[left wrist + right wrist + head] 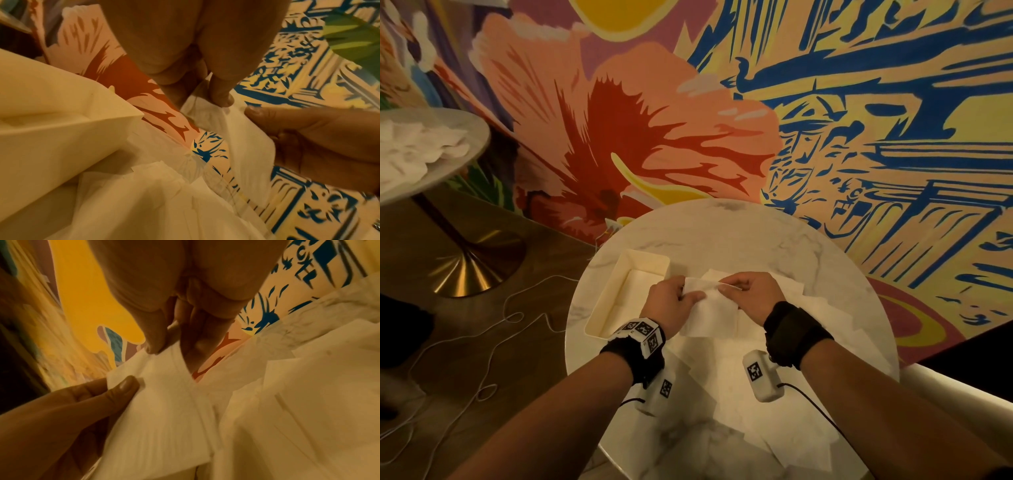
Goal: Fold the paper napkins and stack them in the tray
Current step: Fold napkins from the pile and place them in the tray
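A white paper napkin (710, 308) hangs lifted above the round marble table (739, 233), held by its top edge between both hands. My left hand (674, 298) pinches the napkin's upper left part, thumb on top. My right hand (751, 291) pinches the upper right corner. In the left wrist view my left fingertips (221, 99) clamp the napkin (244, 146). The right wrist view shows my right fingertips (153, 348) nipping the napkin (164, 402). A cream rectangular tray (643, 262) stands just left of my hands, with flat napkins lying in it.
Several loose white napkins (756, 404) cover the table under and in front of my hands. A second round table (469, 157) with heaped napkins stands at the far left. White cables (493, 325) trail on the wooden floor. A painted wall (825, 120) rises behind.
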Demonstrator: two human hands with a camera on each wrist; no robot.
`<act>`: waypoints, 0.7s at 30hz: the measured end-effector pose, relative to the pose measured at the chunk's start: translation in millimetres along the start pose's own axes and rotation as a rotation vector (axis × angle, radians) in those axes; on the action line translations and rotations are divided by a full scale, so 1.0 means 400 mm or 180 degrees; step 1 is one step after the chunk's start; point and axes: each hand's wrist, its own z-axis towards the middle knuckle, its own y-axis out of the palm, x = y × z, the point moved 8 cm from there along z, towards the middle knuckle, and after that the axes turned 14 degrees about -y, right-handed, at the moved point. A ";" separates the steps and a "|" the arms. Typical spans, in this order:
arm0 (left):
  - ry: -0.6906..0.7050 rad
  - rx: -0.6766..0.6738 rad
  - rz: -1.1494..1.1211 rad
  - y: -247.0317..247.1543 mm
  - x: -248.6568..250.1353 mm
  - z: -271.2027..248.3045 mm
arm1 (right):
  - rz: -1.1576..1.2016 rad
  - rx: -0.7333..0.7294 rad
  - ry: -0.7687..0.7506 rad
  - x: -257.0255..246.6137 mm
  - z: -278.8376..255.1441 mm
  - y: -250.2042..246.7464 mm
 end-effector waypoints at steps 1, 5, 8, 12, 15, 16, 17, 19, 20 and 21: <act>-0.0042 0.0044 -0.0066 -0.007 -0.003 0.003 | 0.0127 0.0117 0.0081 0.007 -0.001 -0.010; -0.0066 0.0127 -0.0171 -0.021 -0.004 0.004 | 0.0427 0.0079 0.0257 0.024 -0.016 -0.012; -0.0003 0.0182 -0.0208 -0.022 0.000 0.002 | 0.0263 -0.0433 0.0289 0.037 -0.031 0.038; -0.0130 -0.0083 -0.0432 -0.013 -0.016 -0.005 | 0.0087 -0.0199 0.0252 0.043 -0.024 0.041; -0.0307 -0.0370 -0.0571 -0.008 -0.046 -0.008 | 0.0217 -0.0071 0.0222 0.034 -0.014 0.042; -0.0323 -0.0369 -0.0531 -0.015 -0.053 -0.009 | 0.0211 -0.0055 0.0223 0.033 -0.007 0.045; -0.0320 -0.0354 -0.0505 -0.023 -0.060 -0.007 | 0.0157 -0.0020 0.0211 0.029 0.001 0.045; -0.0276 -0.0324 -0.0300 -0.039 -0.071 -0.002 | -0.0178 0.0056 0.0087 0.014 0.023 0.043; -0.0253 -0.0317 -0.0147 -0.047 -0.076 -0.001 | -0.0436 0.0027 -0.0020 -0.001 0.036 0.046; -0.0236 -0.0310 -0.0052 -0.055 -0.081 0.001 | -0.0679 -0.0055 -0.0131 -0.019 0.048 0.055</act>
